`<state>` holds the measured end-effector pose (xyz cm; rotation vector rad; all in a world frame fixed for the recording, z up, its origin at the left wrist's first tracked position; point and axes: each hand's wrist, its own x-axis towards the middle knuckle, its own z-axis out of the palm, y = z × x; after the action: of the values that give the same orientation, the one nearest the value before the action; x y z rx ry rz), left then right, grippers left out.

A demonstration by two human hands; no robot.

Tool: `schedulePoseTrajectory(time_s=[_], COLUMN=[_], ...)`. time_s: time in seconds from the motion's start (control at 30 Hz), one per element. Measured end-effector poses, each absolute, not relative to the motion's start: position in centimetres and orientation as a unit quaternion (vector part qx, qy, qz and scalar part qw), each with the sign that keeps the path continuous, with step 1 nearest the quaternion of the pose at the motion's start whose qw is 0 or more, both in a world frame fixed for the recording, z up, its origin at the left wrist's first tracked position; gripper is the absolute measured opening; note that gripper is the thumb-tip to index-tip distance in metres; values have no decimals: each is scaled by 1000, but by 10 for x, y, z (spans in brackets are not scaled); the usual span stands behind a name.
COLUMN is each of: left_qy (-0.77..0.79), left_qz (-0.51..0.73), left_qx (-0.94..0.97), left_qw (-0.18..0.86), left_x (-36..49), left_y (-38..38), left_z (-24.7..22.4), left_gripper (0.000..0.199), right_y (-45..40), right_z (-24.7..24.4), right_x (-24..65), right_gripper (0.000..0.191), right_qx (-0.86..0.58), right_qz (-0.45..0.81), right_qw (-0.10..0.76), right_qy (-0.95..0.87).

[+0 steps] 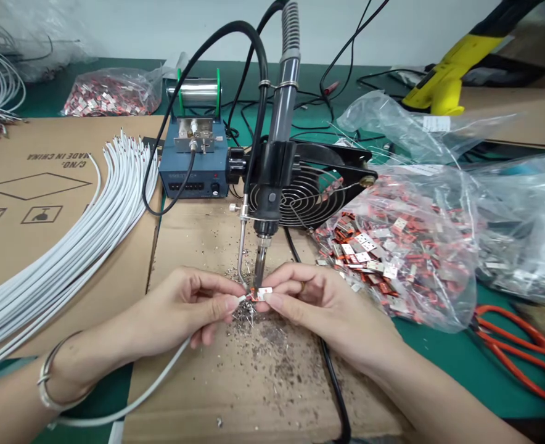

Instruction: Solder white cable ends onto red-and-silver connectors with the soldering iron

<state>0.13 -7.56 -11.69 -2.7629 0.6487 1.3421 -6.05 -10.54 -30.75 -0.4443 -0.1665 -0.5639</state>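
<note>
Between thumb and fingers, my left hand (203,303) pinches a white cable (161,376) near its stripped end; the rest curves down to the lower left. My right hand (316,302) is closed on a small USB connector (265,292) with a metal shell and an orange part. The cable end meets the connector under the tip of a soldering iron (262,253) fixed upright in a stand. A thin metal solder feed tube (241,246) ends beside the tip. Whether the wires are joined to the connector cannot be made out.
A blue solder feeder (193,176) carries a solder spool (198,92). Behind the iron stands a black fan (295,194). White cables (115,191) lie left on cardboard (36,142). A bag of connectors (406,246) and orange-handled scissors (517,345) are right. Solder scraps litter the cardboard.
</note>
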Motion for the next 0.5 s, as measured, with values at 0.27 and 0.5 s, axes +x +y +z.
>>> schedulePoseTrajectory(time_s=[0.27, 0.5], left_qy=[215, 210], left_qz=[414, 413], left_qx=[-885, -886], left_qw=[22, 10], left_x=[2, -1], left_y=[-74, -77], left_z=[-119, -120], left_gripper=[36, 31], right_y=[-106, -105], right_z=[-305, -305], right_x=[-63, -64], right_gripper=[17, 6], right_qx=[-239, -160], right_qz=[-269, -250], right_qw=[932, 951], right_qy=[-51, -87])
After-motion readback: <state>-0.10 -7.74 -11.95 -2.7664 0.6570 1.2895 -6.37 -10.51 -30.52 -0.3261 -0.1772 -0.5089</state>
